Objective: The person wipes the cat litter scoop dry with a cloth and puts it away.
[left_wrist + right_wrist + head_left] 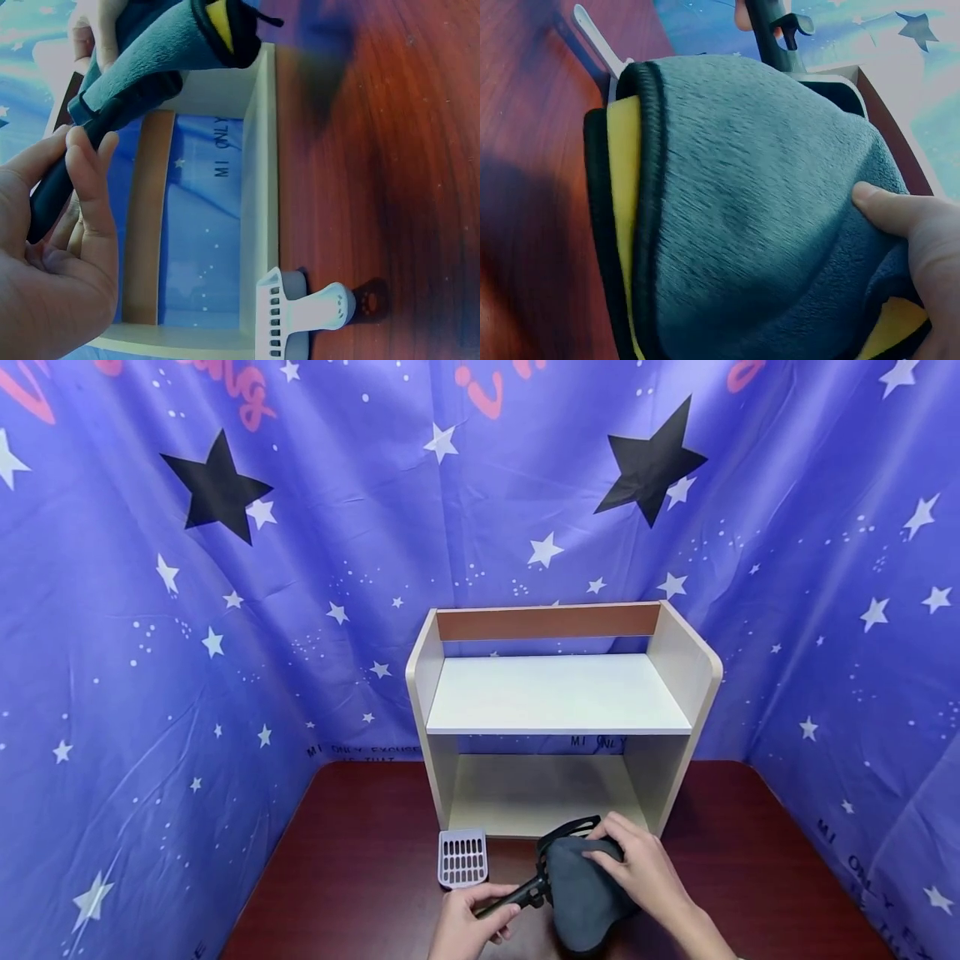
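Observation:
My left hand (467,923) grips the black handle (52,196) of a tool whose dark, rimmed head (567,832) shows behind a cloth. The head is mostly covered, so its full shape is hidden. My right hand (647,866) holds the folded grey-blue cloth (750,202) against the head, with the thumb on the cloth's face. The cloth has black edging and a yellow reverse side. In the right wrist view, a small hook-like piece (802,24) juts from the handle.
A pale two-level shelf (558,693) stands at the back of the dark red table (352,860). By its front left corner sits a whitish slotted scoop-like piece (462,858) with a short handle. A blue star-patterned curtain (337,527) surrounds the table.

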### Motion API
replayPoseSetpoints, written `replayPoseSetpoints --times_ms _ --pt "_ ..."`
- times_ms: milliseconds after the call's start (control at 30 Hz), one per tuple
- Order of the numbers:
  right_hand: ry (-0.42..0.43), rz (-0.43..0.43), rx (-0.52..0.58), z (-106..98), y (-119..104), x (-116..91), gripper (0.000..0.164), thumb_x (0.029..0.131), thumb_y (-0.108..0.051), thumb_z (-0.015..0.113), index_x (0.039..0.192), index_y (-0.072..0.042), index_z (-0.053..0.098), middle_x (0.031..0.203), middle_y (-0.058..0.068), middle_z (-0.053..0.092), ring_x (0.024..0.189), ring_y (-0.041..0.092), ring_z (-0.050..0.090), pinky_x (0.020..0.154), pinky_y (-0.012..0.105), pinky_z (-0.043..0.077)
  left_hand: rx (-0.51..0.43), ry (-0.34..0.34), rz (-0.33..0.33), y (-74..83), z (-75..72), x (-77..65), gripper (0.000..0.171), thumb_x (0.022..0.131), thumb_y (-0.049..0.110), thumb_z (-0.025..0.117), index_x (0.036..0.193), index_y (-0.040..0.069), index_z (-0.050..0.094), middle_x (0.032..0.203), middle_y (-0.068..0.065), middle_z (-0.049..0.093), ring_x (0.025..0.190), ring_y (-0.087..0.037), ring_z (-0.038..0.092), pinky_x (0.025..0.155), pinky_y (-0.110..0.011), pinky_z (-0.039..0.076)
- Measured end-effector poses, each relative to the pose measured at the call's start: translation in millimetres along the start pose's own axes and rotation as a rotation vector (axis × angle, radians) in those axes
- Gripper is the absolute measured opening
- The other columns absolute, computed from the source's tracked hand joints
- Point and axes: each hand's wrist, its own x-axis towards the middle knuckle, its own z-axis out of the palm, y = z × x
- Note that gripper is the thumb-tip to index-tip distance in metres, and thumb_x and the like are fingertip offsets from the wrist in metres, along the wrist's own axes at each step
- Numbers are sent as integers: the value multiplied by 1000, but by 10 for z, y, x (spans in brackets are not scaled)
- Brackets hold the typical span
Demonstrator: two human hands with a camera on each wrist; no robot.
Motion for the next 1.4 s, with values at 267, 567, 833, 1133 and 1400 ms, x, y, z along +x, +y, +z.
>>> replayPoseSetpoints --times_ms 267,567,833,1133,1400 --pt "41 51 -63 135 -17 -34 38 64 -11 91 81 -27 61 84 -21 59 73 -1 61 63 13 45 80 6 53 -10 31 5 24 85 11 77 106 0 75 69 -13 71 47 2 57 48 -15 51" --pt "82 132 -175 198 -72 -65 39 61 -15 92 79 -26 60 79 -18 58 65 2 61 57 20 48 126 -2 71 -9 73 -6 25 84 13 77 106 2 76 77 -6 74 51 2 58 49 -14 50" --pt "126 160 -232 180 -125 -67 42 56 -12 95 78 -23 60 78 -11 63 58 8 61 51 25 48 164 -26 129 -23 23 -28 24 85 15 77 106 3 76 73 -9 73 52 3 58 47 -15 48" --pt "101 240 -258 149 -96 -96 38 62 -16 92 79 -25 59 79 -10 66 60 11 62 51 26 47 237 -38 248 -61 -14 -52 23 87 13 75 107 1 75 71 -19 71 54 12 54 45 -13 46" --pt "120 227 -259 124 -58 -106 39 62 -14 92 78 -23 57 76 -11 62 58 7 57 49 26 43 224 -45 198 -76 -48 -65 25 87 16 75 108 2 75 74 -15 73 54 9 56 49 -17 50"
